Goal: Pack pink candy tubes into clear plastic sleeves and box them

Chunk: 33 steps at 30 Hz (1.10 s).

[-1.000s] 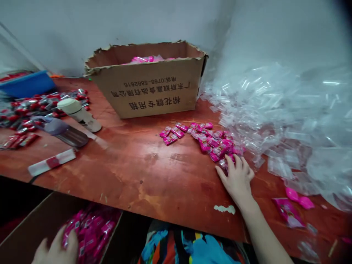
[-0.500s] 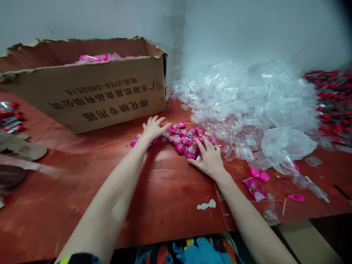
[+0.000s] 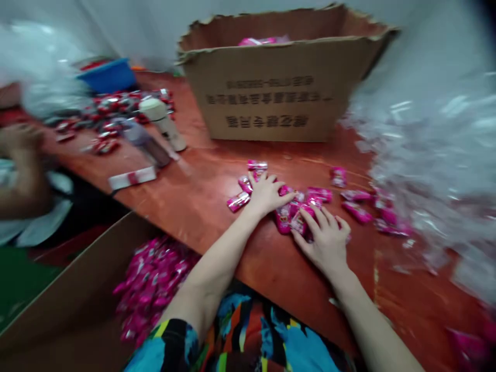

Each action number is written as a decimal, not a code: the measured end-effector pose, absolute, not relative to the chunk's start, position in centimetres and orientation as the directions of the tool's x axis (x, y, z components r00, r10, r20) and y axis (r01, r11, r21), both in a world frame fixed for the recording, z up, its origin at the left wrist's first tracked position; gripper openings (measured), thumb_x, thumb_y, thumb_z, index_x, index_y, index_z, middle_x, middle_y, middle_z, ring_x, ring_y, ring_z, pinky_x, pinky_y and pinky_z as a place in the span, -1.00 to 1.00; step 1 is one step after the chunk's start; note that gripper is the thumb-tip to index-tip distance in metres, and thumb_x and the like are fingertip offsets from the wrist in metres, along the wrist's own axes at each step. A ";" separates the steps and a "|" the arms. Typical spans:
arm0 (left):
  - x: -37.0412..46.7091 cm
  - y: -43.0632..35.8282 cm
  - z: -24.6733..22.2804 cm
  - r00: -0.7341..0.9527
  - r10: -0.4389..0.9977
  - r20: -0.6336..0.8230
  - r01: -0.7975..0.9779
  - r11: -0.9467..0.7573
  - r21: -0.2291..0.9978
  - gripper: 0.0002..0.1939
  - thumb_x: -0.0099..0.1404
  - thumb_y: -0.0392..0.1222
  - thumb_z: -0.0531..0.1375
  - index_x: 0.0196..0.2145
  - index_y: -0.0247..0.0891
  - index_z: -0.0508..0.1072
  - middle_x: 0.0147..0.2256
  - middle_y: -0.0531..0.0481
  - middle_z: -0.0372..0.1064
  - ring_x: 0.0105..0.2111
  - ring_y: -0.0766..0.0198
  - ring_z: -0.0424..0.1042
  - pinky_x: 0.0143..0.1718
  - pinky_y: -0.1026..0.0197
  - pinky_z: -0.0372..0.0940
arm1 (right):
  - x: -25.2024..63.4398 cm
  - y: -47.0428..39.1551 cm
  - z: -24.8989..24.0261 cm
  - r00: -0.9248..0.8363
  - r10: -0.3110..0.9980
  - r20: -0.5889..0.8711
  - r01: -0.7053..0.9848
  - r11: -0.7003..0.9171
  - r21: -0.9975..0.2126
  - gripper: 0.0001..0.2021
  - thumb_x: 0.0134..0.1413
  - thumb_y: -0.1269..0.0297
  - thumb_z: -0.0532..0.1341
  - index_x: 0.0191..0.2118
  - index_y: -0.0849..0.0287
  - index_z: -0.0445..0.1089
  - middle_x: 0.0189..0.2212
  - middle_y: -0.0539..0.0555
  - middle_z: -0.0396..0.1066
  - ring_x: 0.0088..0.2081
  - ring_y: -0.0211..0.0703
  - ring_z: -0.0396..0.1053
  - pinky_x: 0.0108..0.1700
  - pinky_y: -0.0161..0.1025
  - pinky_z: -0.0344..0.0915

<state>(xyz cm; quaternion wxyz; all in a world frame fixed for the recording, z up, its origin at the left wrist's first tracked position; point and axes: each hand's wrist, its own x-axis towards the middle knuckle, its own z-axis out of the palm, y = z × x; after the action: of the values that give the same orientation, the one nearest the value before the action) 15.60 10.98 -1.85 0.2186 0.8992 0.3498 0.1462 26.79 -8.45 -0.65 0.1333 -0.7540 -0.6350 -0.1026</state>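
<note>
Pressing Both Hands on Pink Packets

Resting flat on the desk (image 3: 201,206), the left hand (image 3: 265,194) has its fingers spread over pink packets (image 3: 298,206); the right hand (image 3: 327,243), fingers apart too, covers the near edge of the same heap; a printed box (image 3: 279,93) stands behind; clear bags (image 3: 430,155) pile at right; a second box (image 3: 62,305) of packets sits below the desk edge.

hands: 2 own, left (image 3: 267,194) and right (image 3: 327,240), plus 1 co-worker hand (image 3: 19,142) | cardboard boxes: 2, one on worktop (image 3: 279,88), one below its edge (image 3: 58,305) | blue tub (image 3: 106,75): 1 | bottles (image 3: 163,121): 2 | loose pink packets (image 3: 238,201) on worktop: over a dozen, blur bars exact count
</note>
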 end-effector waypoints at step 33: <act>-27.5 -2.0 -7.0 -0.454 0.872 -0.181 0.713 0.478 0.513 -0.65 0.41 -0.09 0.11 0.02 -0.24 0.56 0.05 -0.17 0.50 0.09 0.05 0.43 0.20 -0.02 0.24 | -4.6 0.8 -5.5 -0.851 0.521 0.069 0.428 0.763 -0.485 -0.55 0.27 0.21 0.23 0.23 0.22 0.36 0.30 0.37 0.23 0.31 0.27 0.18 0.26 0.21 0.14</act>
<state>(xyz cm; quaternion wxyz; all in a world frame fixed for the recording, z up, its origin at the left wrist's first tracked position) -27.49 -1.99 -6.98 0.2145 0.4763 0.8324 0.1852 -4.60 0.83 -5.46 0.1002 -0.2540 -0.9335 0.2326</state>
